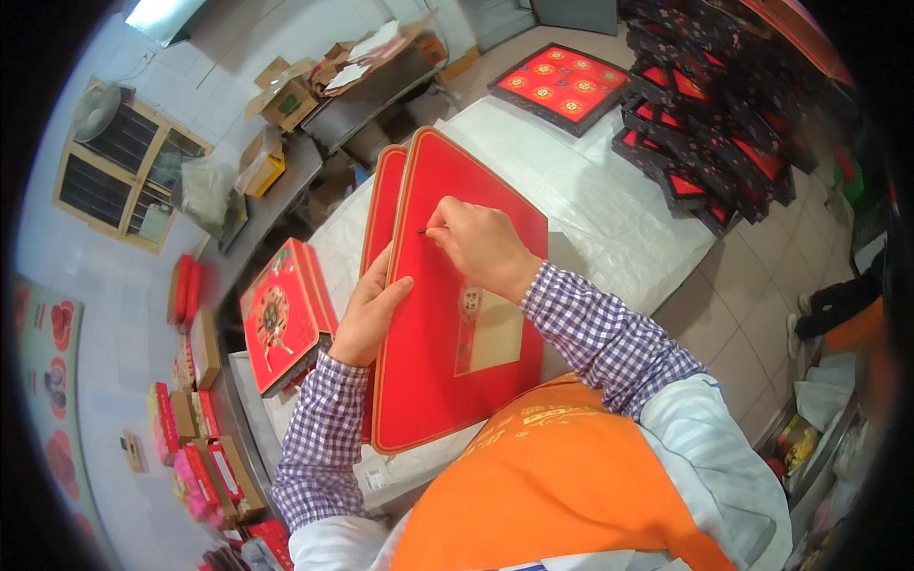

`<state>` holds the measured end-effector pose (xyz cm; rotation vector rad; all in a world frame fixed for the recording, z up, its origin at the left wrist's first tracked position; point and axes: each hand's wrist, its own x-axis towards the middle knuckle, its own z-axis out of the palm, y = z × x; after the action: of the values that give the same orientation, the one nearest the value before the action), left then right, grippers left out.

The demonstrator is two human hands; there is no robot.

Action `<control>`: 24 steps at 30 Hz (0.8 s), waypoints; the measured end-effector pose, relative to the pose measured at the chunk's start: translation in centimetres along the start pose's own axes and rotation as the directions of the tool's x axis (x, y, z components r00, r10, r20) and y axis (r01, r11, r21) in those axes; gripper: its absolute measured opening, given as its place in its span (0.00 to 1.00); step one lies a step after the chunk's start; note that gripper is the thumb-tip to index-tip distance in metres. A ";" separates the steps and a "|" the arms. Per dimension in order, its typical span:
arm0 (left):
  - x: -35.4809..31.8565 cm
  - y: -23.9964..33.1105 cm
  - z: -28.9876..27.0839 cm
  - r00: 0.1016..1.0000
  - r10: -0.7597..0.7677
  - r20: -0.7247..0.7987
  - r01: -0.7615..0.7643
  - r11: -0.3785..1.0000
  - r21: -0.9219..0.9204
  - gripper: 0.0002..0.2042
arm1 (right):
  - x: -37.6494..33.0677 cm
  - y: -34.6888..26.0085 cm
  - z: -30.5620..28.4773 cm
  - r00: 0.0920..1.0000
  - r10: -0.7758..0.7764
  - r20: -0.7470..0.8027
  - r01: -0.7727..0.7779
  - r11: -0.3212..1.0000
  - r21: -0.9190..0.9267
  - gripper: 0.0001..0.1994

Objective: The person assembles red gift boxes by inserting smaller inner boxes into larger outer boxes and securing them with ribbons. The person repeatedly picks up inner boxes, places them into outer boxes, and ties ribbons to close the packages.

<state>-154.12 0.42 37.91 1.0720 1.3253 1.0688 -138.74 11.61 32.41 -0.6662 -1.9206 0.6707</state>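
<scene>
A large flat red box lid (457,181) with a gold-lined edge stands tilted before me, a printed strip and a pale patch on its lower right. A second red lid (381,205) shows just behind its left side. My left hand (369,309) is closed round the left edge, its thumb on the red face. Over the upper part of the face, my right hand (479,246) pinches a small thin dark piece (423,231) between thumb and finger, close to the surface; its kind is too small to tell.
A stack of red decorated boxes (276,314) sits to the left on the plastic-covered table (609,224). At the far end lies a dark-framed tray (562,84) with red round-patterned slots. Many dark patterned trays (709,109) are piled at the right. Cartons (286,95) stand on a back counter.
</scene>
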 end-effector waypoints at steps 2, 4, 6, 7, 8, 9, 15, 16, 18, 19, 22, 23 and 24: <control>0.2 0.0 0.3 1.000 0.012 0.005 -0.012 1.000 0.016 0.29 | 0.2 -0.1 -0.4 1.000 0.023 0.018 -0.023 0.999 -0.027 0.08; 0.4 0.1 0.6 1.000 0.019 0.008 -0.019 0.999 0.041 0.30 | 0.3 0.1 -0.5 1.000 0.017 0.016 -0.016 0.998 -0.062 0.07; 0.6 0.1 0.5 1.000 0.019 0.009 -0.020 0.997 0.077 0.30 | 0.5 0.1 -0.5 0.999 0.026 0.019 -0.024 0.996 -0.087 0.07; 0.7 0.1 0.6 1.000 0.024 0.006 -0.024 0.995 0.096 0.31 | 0.6 0.1 -0.5 0.999 0.037 0.025 -0.034 0.995 -0.096 0.07; 0.8 0.1 0.7 1.000 0.028 0.002 -0.028 0.993 0.112 0.31 | 0.7 -0.1 -0.6 0.998 0.047 0.032 -0.044 0.994 -0.105 0.07; 0.8 0.2 0.8 0.999 0.033 -0.002 -0.032 0.991 0.129 0.31 | 0.8 -0.2 -0.7 0.998 0.045 0.042 -0.039 0.990 -0.139 0.08; 1.5 0.3 1.1 0.997 0.077 0.000 -0.075 0.966 0.247 0.31 | 1.3 0.1 -0.7 0.999 0.009 0.054 0.005 0.966 -0.258 0.09; 1.7 0.4 1.1 0.997 0.072 0.003 -0.070 0.968 0.242 0.31 | 1.4 0.2 -0.7 0.999 0.008 0.054 0.006 0.962 -0.271 0.09; 2.0 0.3 1.1 0.998 0.061 0.013 -0.062 0.972 0.228 0.30 | 1.4 0.5 -0.8 0.999 0.001 0.052 0.014 0.960 -0.280 0.09; 2.2 0.3 1.1 0.998 0.057 0.012 -0.059 0.973 0.223 0.30 | 1.4 0.6 -0.9 0.999 -0.007 0.050 0.020 0.962 -0.273 0.09; 2.3 0.3 1.1 0.999 0.042 0.010 -0.043 0.980 0.196 0.30 | 1.3 0.9 -1.1 0.997 0.003 0.071 0.016 0.965 -0.261 0.07; 2.4 0.3 1.2 0.999 0.033 0.015 -0.035 0.984 0.173 0.30 | 1.3 1.0 -1.2 0.996 0.013 0.084 0.010 0.966 -0.260 0.06; 2.5 0.3 1.2 1.000 0.025 0.019 -0.027 0.988 0.150 0.30 | 1.3 1.0 -1.3 0.996 0.021 0.090 0.003 0.966 -0.258 0.05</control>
<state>-152.98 2.95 37.71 1.2105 1.3985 0.9885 -137.94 13.40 33.01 -0.8183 -2.1128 0.4665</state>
